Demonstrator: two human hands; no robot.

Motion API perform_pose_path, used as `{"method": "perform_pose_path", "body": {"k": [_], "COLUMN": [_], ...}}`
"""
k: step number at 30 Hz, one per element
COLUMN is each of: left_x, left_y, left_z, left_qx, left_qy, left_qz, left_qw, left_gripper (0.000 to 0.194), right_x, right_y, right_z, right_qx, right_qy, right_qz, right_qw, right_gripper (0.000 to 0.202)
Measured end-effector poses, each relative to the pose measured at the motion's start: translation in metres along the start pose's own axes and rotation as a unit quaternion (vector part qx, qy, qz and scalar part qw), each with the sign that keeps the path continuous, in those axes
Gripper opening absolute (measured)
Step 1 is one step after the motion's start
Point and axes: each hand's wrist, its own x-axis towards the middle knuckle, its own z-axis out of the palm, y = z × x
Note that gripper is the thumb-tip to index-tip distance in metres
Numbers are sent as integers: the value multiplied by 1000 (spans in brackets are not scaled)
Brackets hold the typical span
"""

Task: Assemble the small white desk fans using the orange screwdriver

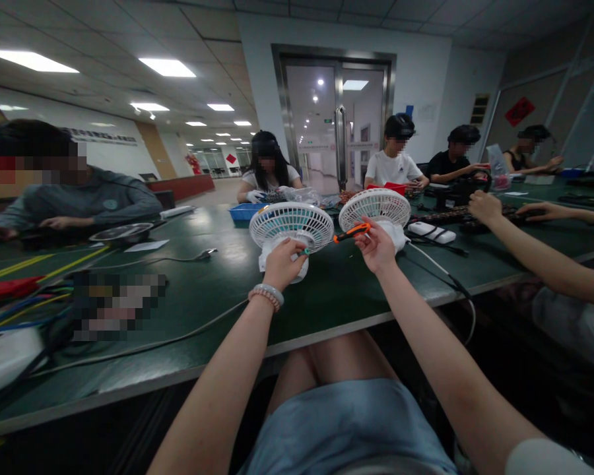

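My right hand (377, 247) grips an orange-and-black screwdriver (352, 233), its thin shaft pointing left. My left hand (283, 264), with bracelets on the wrist, is closed in a pinch. A small green piece (303, 251) shows at its fingertips, close to the screwdriver's tip; I cannot tell whether they touch. Right behind this hand a white fan (292, 221) lies tilted with its slotted grille up. A second white fan (375, 204) stands beside it, behind my right hand.
A blue tray (245, 212) and a red tray (393, 188) stand across the green table (218, 290). A white box-shaped device (431, 232) and cables lie at right. Coloured wires (34, 303) lie at left. Several co-workers sit around; one's arm (529, 244) reaches in from the right.
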Motion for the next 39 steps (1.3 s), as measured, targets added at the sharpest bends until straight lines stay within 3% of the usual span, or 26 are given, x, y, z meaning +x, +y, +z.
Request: {"method": "perform_pose_path", "body": {"k": [12, 17, 21, 25, 33, 39], "left_x": [0, 0, 0, 0, 0, 1], "left_y": [-1, -1, 0, 1, 1, 0], "left_z": [0, 0, 0, 0, -1, -1], "left_qx": [4, 1, 6, 9, 11, 11], "left_qy": [-2, 2, -5, -7, -2, 0], "left_qz": [-3, -3, -8, -21, -10, 8], "left_qw": [1000, 1000, 1000, 1000, 1000, 1000], "left_gripper": [20, 20, 20, 20, 20, 19], "right_x": [2, 0, -2, -2, 1, -1], "right_y": [6, 4, 2, 0, 6, 5], "right_z": [0, 4, 3, 0, 0, 2], "right_qx": [-38, -42, -13, -3, -34, -38], "right_qy": [14, 17, -18, -36, -5, -16], "right_qz": [-43, -31, -9, 7, -41, -31], "right_qw": [998, 998, 1000, 999, 999, 999], "right_gripper": [15, 20, 13, 20, 15, 19]}}
